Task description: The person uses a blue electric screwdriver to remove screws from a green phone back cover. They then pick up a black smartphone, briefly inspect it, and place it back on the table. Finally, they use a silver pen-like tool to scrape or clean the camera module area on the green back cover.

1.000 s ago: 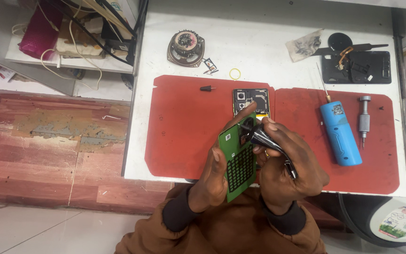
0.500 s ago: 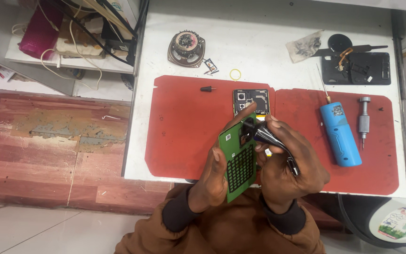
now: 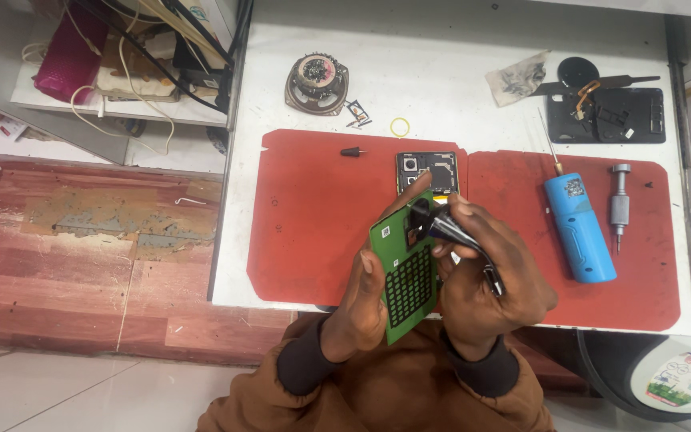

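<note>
My left hand [image 3: 365,300] grips a green circuit board [image 3: 406,276] with a grid of dark keypad contacts, held upright above the near table edge. My right hand [image 3: 485,276] is wrapped around a silver-and-black tweezer-like tool [image 3: 451,234] whose tip rests on the board's upper part. Just behind the hands, an opened phone body [image 3: 428,170] lies flat on the red mat [image 3: 313,212].
A blue electric screwdriver [image 3: 578,226] and a small metal driver [image 3: 620,196] lie on the right red mat. A round speaker [image 3: 317,83], yellow ring [image 3: 400,126], black cone tip [image 3: 353,151], cloth [image 3: 517,78] and black phone frame [image 3: 605,112] sit on the white table. Cables crowd the shelf [image 3: 121,72] at left.
</note>
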